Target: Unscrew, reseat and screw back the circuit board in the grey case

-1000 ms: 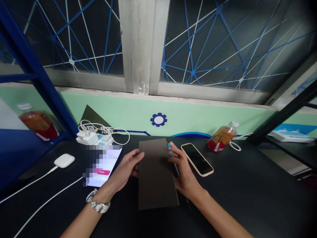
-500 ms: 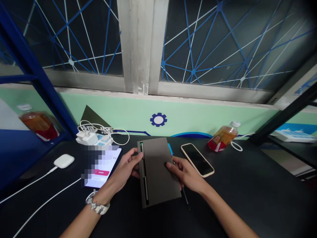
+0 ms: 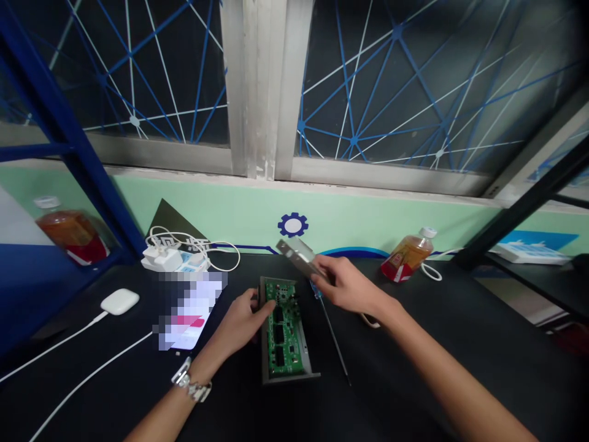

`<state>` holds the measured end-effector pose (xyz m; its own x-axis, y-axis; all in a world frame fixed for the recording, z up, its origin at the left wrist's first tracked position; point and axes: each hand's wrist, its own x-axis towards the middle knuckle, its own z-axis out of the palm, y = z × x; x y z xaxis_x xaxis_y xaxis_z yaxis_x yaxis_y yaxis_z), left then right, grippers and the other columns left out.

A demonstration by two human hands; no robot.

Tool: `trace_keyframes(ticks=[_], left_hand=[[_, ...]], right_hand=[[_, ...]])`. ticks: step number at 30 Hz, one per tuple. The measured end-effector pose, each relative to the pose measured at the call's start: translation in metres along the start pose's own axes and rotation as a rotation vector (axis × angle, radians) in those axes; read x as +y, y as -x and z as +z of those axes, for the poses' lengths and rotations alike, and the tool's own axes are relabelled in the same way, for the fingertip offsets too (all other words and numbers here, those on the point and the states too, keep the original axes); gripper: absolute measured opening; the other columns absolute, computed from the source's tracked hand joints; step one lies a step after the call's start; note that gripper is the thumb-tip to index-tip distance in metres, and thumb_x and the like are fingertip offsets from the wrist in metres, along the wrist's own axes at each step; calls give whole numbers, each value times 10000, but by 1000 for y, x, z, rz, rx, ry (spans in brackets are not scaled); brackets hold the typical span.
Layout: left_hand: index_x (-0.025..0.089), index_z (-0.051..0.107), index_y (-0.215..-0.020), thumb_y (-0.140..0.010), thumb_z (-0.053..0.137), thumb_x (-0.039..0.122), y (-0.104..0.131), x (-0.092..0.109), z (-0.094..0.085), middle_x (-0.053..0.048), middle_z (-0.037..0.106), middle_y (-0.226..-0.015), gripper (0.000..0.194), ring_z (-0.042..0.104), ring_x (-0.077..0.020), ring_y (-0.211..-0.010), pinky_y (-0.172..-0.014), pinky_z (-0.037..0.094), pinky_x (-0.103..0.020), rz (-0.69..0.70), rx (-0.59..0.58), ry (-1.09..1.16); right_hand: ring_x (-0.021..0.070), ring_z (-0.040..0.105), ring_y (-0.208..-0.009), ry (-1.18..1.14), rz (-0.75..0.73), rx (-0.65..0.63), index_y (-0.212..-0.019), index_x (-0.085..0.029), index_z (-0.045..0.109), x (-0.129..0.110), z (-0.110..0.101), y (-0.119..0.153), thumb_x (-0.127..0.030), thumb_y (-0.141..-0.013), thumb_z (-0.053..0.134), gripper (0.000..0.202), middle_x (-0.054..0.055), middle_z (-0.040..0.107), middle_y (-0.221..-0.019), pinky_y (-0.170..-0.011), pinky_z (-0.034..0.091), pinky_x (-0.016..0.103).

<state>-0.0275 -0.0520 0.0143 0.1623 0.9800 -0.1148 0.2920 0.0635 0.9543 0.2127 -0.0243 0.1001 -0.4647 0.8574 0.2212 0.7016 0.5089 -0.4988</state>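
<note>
The left hand (image 3: 243, 322) grips the near-left side of an open metal casing (image 3: 264, 362), its thumb over the edge by the green circuit board (image 3: 285, 334) inside and its fingers curled behind the outer wall, partly hidden. The casing lies in front of the person at the middle of the black desk (image 3: 442, 374), with its long side running away from them; whether its underside fully touches the desktop is hard to tell.

The right hand (image 3: 347, 282) is closed on one end of a grey metal cover (image 3: 299, 258), thumb and fingers pinching it. The cover is tilted in the air, beyond the casing and apart from it.

A screwdriver (image 3: 335, 341) lies right of the casing, its blue handle partly under the right hand. To the left is a lit phone (image 3: 196, 319); farther right stands a bottle (image 3: 407, 255), leaning in view.
</note>
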Motion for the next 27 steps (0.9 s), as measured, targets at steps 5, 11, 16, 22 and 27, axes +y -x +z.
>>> trace_keyframes(ticks=[5, 11, 16, 22, 27], left_hand=[[163, 537, -1116, -868, 562, 309, 3, -5, 2, -77, 686, -743, 288, 676, -263, -696, -562, 384, -298, 119, 205, -538], [159, 541, -1058, -885, 516, 277, 9, 3, 3, -128, 696, -781, 211, 687, -298, -718, -558, 347, -305, 93, 217, -826], [167, 544, -1003, -873, 507, 264, 8, 2, 4, -129, 689, -774, 166, 680, -300, -705, -553, 338, -307, 97, 213, -884], [146, 557, -1070, -920, 480, 348, 9, 5, -1, -117, 668, -732, 263, 670, -294, -665, -543, 354, -308, 111, 226, -957], [144, 598, -1086, -960, 432, 313, -6, 24, 2, -142, 651, -931, 268, 627, -295, -907, -724, 449, -357, 370, 306, -1012]], right_hand=[[204, 583, -728, 447, -10, -221, -915, -193, 644, -10, 18, -53, -304, -871, 540, 159, 81, 658, -818, -612, 336, 293], [281, 641, -977, 427, 13, -282, -1015, -184, 694, 6, 63, -84, -233, -858, 568, 207, 141, 696, -1055, -762, 430, 330], [245, 630, -1077, 341, 56, -314, -1126, -199, 677, 13, 71, -82, -234, -889, 559, 267, 115, 683, -1149, -871, 446, 298], [304, 643, -1095, 286, 337, -312, -1257, -86, 568, 29, 25, -57, -359, -894, 569, 455, 245, 625, -1239, -910, 495, 402], [261, 703, -529, 159, 714, -629, -746, -57, 685, 48, 12, -42, -504, -793, 661, 451, 173, 704, -597, -501, 573, 348]])
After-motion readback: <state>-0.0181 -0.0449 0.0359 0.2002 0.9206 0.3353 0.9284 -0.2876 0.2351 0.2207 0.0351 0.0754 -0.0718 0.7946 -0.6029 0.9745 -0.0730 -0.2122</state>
